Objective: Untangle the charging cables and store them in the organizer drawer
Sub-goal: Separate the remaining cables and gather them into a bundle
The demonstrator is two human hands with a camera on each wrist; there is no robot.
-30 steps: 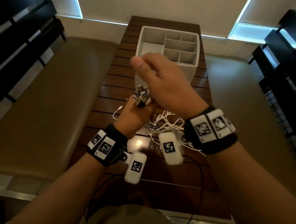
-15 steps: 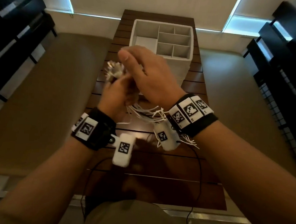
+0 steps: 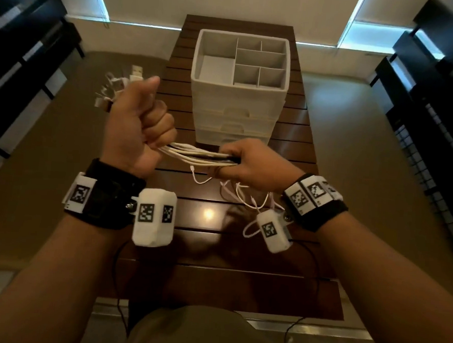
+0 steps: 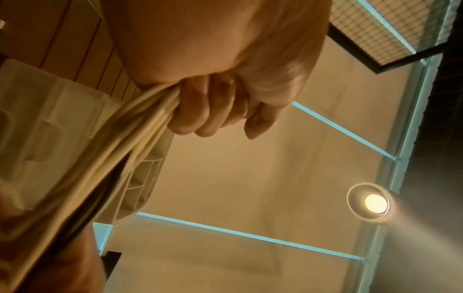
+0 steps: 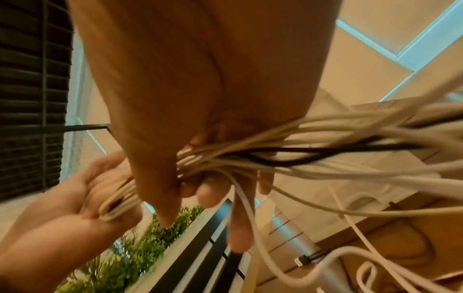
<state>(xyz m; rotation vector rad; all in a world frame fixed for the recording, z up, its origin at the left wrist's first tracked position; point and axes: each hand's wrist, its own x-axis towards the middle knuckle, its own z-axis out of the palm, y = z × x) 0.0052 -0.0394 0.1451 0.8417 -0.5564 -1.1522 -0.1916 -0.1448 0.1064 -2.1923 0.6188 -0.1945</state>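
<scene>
A bundle of white charging cables (image 3: 197, 155), with one black cable among them, is stretched level between my hands above the table. My left hand (image 3: 140, 123) holds it in a fist, and several USB plugs (image 3: 119, 85) stick out past the thumb. My right hand (image 3: 244, 162) grips the bundle's other part, and loose cable ends (image 3: 245, 199) hang below it. The left wrist view shows the fingers (image 4: 213, 111) curled round the cables (image 4: 125, 148). In the right wrist view the cables (image 5: 300, 158) fan out from my right hand (image 5: 175, 168). The white organizer (image 3: 239, 79) stands behind, drawers closed.
The dark slatted wooden table (image 3: 215, 250) runs away from me, with a tan bench (image 3: 48, 160) along its left and another along its right. Dark slatted furniture (image 3: 436, 104) stands further out on both sides. Thin black wires (image 3: 118, 270) hang near the table's front edge.
My hands have drawn apart: the left went left with the plug ends, the right slid right and down along the bundle. The cables now run straight between them.
</scene>
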